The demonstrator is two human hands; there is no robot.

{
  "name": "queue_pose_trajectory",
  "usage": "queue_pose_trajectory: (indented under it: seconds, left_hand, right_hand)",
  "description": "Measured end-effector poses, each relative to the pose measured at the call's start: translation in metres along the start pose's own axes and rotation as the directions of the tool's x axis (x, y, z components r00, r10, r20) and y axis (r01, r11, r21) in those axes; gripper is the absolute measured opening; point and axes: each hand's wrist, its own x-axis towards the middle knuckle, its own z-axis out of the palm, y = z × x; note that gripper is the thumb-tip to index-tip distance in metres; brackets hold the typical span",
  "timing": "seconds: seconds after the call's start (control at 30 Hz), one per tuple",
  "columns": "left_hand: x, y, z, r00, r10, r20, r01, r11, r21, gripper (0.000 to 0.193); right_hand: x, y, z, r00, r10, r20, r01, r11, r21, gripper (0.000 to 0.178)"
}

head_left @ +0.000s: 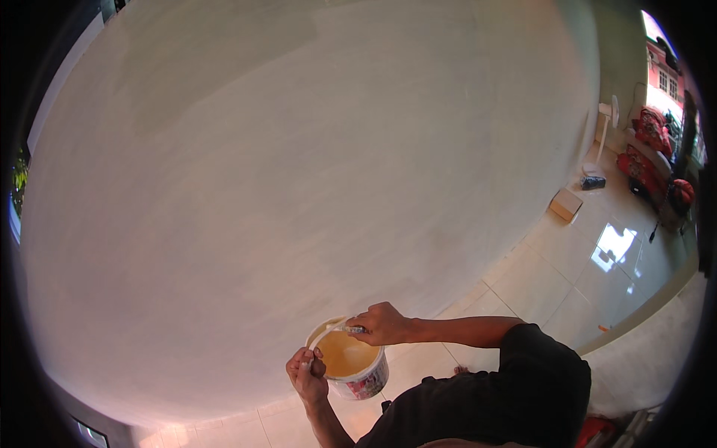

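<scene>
A white bucket with a printed side stands low in front of me, with a yellowish-cream coating inside. At its left rim is my left hand, closed beside a brown rounded end; its exact grip is hard to make out. A pale curved strip spans the bucket's mouth from my left hand towards my right. My right hand is over the far right rim, closed around a small tool with a greyish handle. Whether the strip belongs to that tool cannot be told.
A broad pale wall with smeared patches rises ahead. Light floor tiles run along its foot. Towards the right are a cardboard box, a dark package, a white stand and red patterned items.
</scene>
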Motion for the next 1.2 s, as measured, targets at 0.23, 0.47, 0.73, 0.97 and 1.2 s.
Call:
queue_pose_trajectory:
  seconds: [0.23, 0.47, 0.73, 0.97, 1.2]
  left_hand:
    - [0.0, 0.001, 0.004, 0.997, 0.031, -0.064, -0.026, 0.997, 0.075, 0.027]
    - [-0.001, 0.004, 0.007, 0.999, -0.038, 0.006, 0.038, 0.998, 0.056, 0.026]
    - [-0.003, 0.0, 0.004, 0.999, -0.022, -0.036, 0.023, 1.0, 0.016, 0.023]
    - [-0.004, 0.0, 0.004, 0.996, -0.057, -0.07, 0.06, 0.997, 0.044, 0.024]
    - [-0.004, -0.004, 0.006, 0.992, -0.054, -0.112, 0.061, 0.996, 0.06, 0.025]
  right_hand:
    - [0.009, -0.027, -0.024, 0.951, 0.29, 0.106, -0.305, 0.936, 0.176, 0.017]
    - [0.006, -0.027, -0.016, 0.778, 0.417, 0.469, -0.626, 0.455, 0.633, 0.015]
    - [0.006, -0.015, -0.008, 0.982, 0.178, 0.07, -0.189, 0.954, 0.23, 0.017]
    - [0.006, -0.004, -0.006, 0.998, -0.064, 0.024, 0.065, 0.997, -0.039, 0.02]
    - [0.005, -0.014, -0.026, 0.967, 0.24, 0.09, -0.256, 0.906, 0.337, 0.013]
